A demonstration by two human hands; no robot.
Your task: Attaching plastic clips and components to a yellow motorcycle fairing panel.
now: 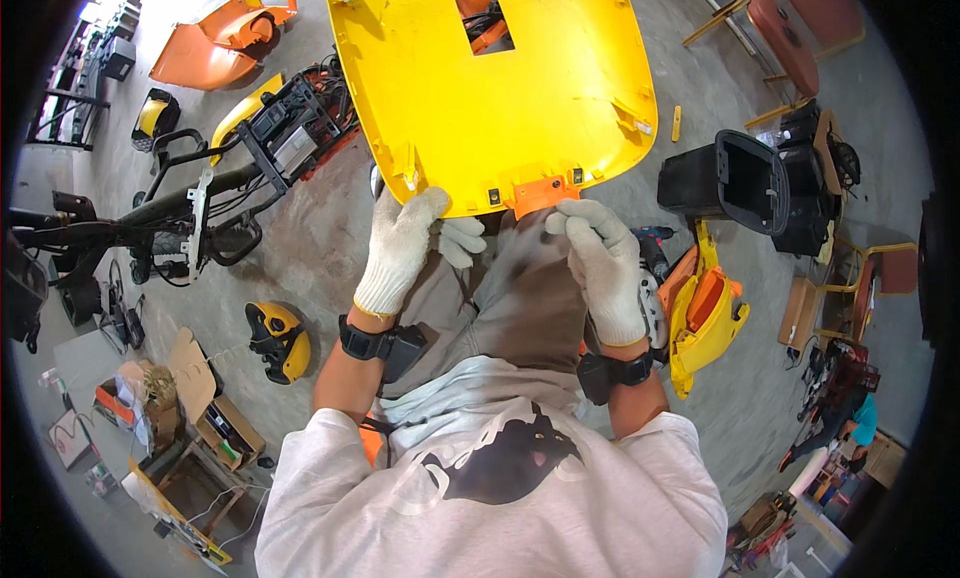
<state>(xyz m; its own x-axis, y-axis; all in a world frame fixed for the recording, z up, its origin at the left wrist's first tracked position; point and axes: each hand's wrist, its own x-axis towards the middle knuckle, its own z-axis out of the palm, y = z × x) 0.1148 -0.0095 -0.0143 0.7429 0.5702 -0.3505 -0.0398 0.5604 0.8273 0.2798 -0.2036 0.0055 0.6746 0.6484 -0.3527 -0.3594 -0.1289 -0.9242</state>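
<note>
1. Two troubles seem possible: the yellow panel [500, 128] could tip or twist, since the left hand [398, 246] supports it only by the near left corner; and the orange piece [540, 195] on its near edge could bend or crack if pressed at an angle.
2. The panel's rim or a small black clip [493, 196] might also get marked or knocked loose by careless force (the gloves may dull the feel of thin plastic).
3. The left hand is partly closed, grasping the panel: thumb over the edge, fingers curled underneath.
4. The right hand [603, 253] has its fingers bent and thumb tip near them, right by the orange piece's right end; whether it pinches the piece or merely sits beside it, I cannot tell.
5. The panel lies ahead of the person, its near edge above the grey-brown trousers [530, 288], its far end cut off by the view.
</note>
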